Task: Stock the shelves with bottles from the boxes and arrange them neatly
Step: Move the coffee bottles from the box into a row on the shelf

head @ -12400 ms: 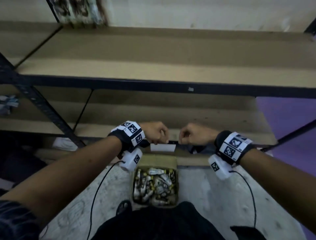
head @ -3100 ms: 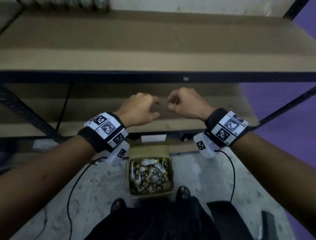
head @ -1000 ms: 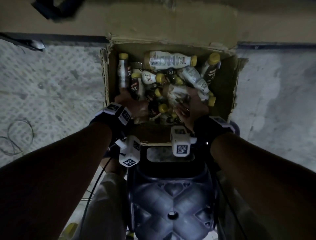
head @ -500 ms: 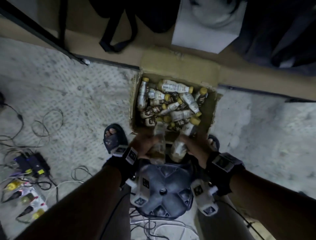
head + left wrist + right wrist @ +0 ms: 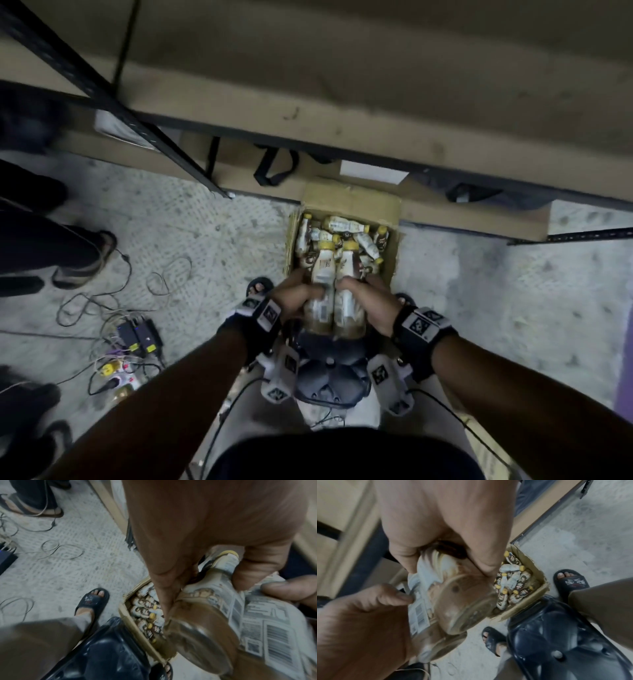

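An open cardboard box (image 5: 349,195) on the floor holds several yellow-capped bottles lying in a jumble. Above its near edge I hold two bottles upright, side by side and touching. My left hand (image 5: 298,298) grips the left bottle (image 5: 323,270) around its lower body. My right hand (image 5: 368,299) grips the right bottle (image 5: 349,274) the same way. The left wrist view shows the left bottle's brown base (image 5: 202,628) and the box (image 5: 123,609) below. The right wrist view shows the right bottle's base (image 5: 465,601). Bare wooden shelves (image 5: 376,85) rise beyond the box.
A dark blue plastic stool (image 5: 329,373) stands between my sandalled feet, right behind the box. Loose cables and a power strip (image 5: 137,337) lie on the floor at left, near another person's feet (image 5: 82,260). A black strap (image 5: 274,164) and white box (image 5: 373,171) sit under the shelf.
Both hands have lifted their bottles clear of the box and brought them together upright. The head has tilted up, so the shelves are back in view.
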### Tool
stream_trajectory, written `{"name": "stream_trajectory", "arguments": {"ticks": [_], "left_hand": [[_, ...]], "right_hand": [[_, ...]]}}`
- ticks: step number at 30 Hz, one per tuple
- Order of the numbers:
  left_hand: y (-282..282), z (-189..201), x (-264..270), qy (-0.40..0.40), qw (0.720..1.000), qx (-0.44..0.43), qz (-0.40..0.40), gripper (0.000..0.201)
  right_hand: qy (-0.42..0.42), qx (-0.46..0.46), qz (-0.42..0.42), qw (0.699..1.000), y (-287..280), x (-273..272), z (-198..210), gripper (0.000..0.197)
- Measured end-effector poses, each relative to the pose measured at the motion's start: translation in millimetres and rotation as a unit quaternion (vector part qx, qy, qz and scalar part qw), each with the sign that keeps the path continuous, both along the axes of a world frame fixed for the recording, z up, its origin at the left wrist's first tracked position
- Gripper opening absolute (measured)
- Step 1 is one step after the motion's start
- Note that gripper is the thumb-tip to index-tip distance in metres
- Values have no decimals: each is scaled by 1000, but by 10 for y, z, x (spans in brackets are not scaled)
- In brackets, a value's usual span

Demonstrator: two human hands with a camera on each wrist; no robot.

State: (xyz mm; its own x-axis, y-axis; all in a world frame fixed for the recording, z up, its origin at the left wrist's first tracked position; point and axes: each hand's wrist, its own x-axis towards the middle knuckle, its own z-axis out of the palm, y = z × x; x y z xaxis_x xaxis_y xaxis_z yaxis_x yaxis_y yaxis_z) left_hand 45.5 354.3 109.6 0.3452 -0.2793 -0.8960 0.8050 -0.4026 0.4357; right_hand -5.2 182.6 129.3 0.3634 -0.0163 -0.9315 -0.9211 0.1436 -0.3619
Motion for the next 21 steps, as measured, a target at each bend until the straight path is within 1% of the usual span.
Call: {"name": "stream_trajectory", "arguments": {"ticks": [2, 4, 5, 8, 9, 10, 12, 15, 19, 21], "left_hand": [[-87, 374, 111, -7, 1000, -8, 0, 59], [-186, 740, 184, -28, 999, -34, -11, 48], [-234, 889, 217, -39, 998, -48, -15, 46], [-394, 1263, 305, -61, 995, -75, 4, 68], [-452, 1371, 328, -72, 993, -97, -1, 68], [-500, 1476, 368, -85, 989, -121, -4, 61], [-595, 1678, 480, -105, 981, -162, -1, 46], [-673, 1991, 706, -126, 967, -223, -17, 36], [-674, 2459, 1084, -188, 947, -250, -68, 45], [-649, 2719, 1270, -218, 936, -262, -86, 41]], "right_hand": [[-30, 11, -22, 999, -62, 62, 315, 66], [-49, 18, -26, 998, -137, 112, 629, 72], [-62, 19, -26, 998, -177, 141, 780, 68], [-120, 9, -14, 993, -329, 237, 1224, 40], [-134, 12, -13, 991, -383, 269, 1346, 36], [-150, 23, -11, 988, -430, 308, 1463, 35], [-189, 36, -5, 981, -517, 412, 1689, 35], [-250, 37, -6, 968, -585, 586, 2071, 36], [-323, 8, -12, 946, -607, 832, 2568, 35], [-352, -5, -11, 936, -586, 960, 2811, 35]]}}
